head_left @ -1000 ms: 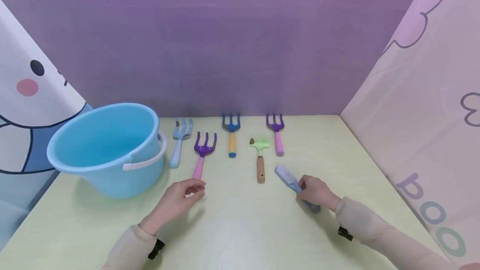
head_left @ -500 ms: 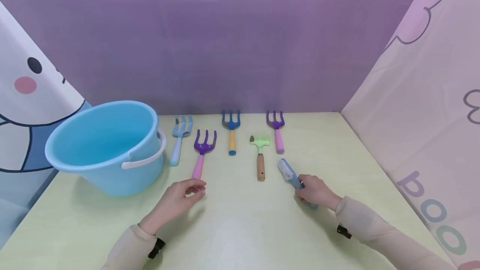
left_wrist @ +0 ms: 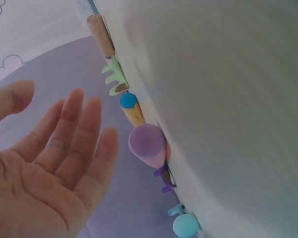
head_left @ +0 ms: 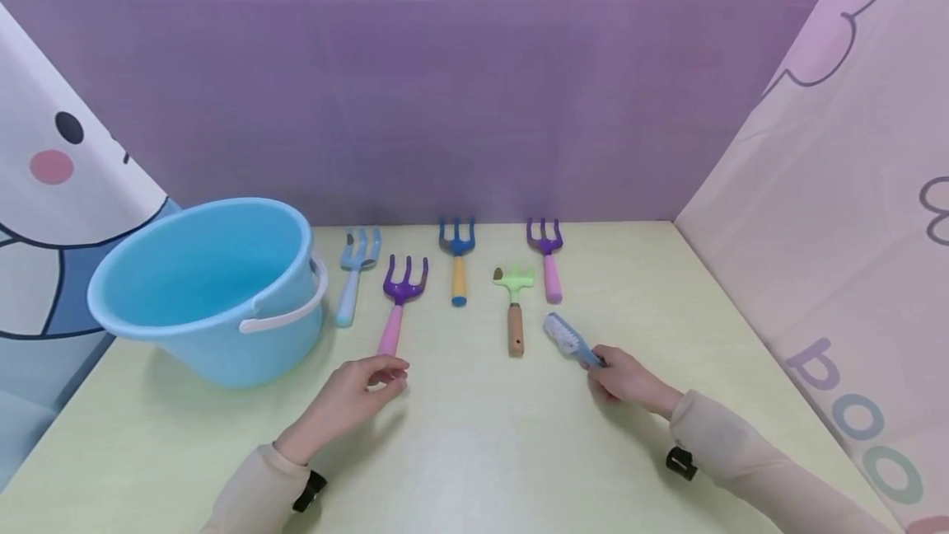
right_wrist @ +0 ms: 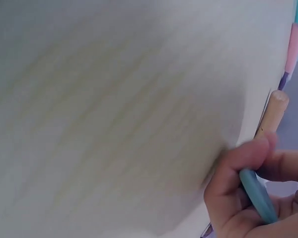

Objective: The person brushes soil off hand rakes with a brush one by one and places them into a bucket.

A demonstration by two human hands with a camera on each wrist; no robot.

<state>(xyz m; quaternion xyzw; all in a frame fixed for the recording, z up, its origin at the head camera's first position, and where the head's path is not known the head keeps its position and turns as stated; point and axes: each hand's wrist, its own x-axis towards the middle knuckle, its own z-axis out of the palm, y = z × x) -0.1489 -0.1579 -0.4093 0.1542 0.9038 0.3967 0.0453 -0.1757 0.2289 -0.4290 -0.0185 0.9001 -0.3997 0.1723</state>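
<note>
My right hand (head_left: 628,379) grips the handle of a light blue brush (head_left: 567,336) with white bristles. The brush head points up and left, and most of the handle is hidden by the hand in the head view. In the right wrist view the blue handle (right_wrist: 258,196) shows between curled fingers and thumb. My left hand (head_left: 352,400) holds nothing. Its fingers are loosely bent in the left wrist view. It is nearest to a purple hand fork (head_left: 404,293) with a pink handle. Right of centre lies a green hand fork (head_left: 515,326) with a wooden handle.
A blue bucket (head_left: 245,357) with a white handle stands at the left. Along the back lie a light blue fork (head_left: 350,295), a blue fork (head_left: 459,274) with a yellow handle and a second purple fork (head_left: 550,270). A purple cloth (head_left: 489,89) hangs behind the table.
The brush has turned in my right hand: its bristles now show more and its handle end has gone from view behind the hand. My left hand has stayed almost still.
</note>
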